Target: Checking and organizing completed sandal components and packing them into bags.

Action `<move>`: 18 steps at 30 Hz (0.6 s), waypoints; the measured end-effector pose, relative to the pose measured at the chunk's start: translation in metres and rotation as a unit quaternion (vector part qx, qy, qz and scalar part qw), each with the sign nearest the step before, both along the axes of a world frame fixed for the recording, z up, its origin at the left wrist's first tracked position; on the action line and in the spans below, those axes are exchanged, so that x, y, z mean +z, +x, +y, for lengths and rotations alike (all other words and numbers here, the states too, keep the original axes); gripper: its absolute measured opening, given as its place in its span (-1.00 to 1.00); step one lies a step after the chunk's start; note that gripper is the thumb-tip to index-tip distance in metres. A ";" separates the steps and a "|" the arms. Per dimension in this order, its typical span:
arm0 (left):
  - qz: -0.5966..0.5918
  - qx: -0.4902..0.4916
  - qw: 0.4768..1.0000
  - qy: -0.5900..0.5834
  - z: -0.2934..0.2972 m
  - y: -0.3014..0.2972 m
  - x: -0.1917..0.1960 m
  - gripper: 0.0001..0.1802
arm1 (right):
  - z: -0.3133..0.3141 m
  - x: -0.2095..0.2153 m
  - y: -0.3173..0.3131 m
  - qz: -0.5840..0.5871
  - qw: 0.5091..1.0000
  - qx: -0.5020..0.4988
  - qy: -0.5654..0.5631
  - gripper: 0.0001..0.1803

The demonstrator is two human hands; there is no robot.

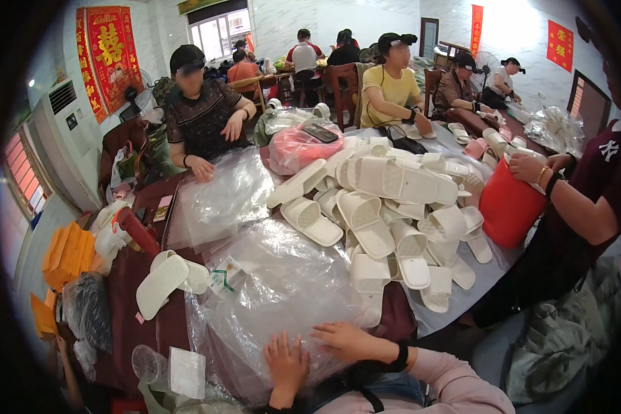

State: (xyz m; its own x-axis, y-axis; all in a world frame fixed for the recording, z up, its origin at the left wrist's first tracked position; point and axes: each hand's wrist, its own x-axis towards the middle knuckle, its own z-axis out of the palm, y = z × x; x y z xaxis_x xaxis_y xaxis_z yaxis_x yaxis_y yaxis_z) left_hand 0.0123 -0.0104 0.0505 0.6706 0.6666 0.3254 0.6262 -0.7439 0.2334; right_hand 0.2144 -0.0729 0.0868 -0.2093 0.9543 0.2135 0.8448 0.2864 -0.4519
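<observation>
My left hand (pixel 287 361) lies flat on a stack of clear plastic bags (pixel 269 276) at the table's near edge, fingers spread. Just to its right, my right hand (pixel 345 341) rests on the same bags with its fingers stretched out to the left; neither hand grips anything. A small white and green label (pixel 226 276) shows on the bags' upper left. Beyond my right hand rises a large heap of white slide slippers (pixel 386 181). One pair of white slippers (pixel 163 286) lies apart on the left, one sole up.
Across the table, a person in black touches another stack of plastic bags (pixel 217 193). At the right, someone's hands hold a red bucket (pixel 509 207) beside the heap. A phone (pixel 320 132) sits on a pink bundle (pixel 300 153). A white box (pixel 187 372) lies near left.
</observation>
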 end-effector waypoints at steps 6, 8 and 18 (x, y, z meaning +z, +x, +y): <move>-0.005 0.017 1.000 0.013 0.000 -0.002 0.000 -0.51 | 0.017 0.079 0.089 0.127 0.958 -0.219 0.133 -0.50; -0.015 0.018 1.000 0.017 0.001 -0.002 -0.002 -0.51 | 0.032 0.092 0.137 0.035 0.915 -0.331 0.226 -0.44; -0.038 0.015 0.999 0.015 0.003 -0.004 -0.014 -0.53 | 0.057 0.093 0.304 -0.069 0.743 -0.627 0.224 -0.25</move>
State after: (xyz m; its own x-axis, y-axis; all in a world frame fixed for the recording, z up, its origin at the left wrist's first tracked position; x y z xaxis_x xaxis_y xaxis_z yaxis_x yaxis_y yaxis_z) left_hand 0.0085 -0.0077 0.0363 0.6232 0.6756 0.3939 0.6297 -0.7322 0.2595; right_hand 0.5181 -0.0159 0.1796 0.7345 0.2579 0.6277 0.6043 -0.6694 -0.4321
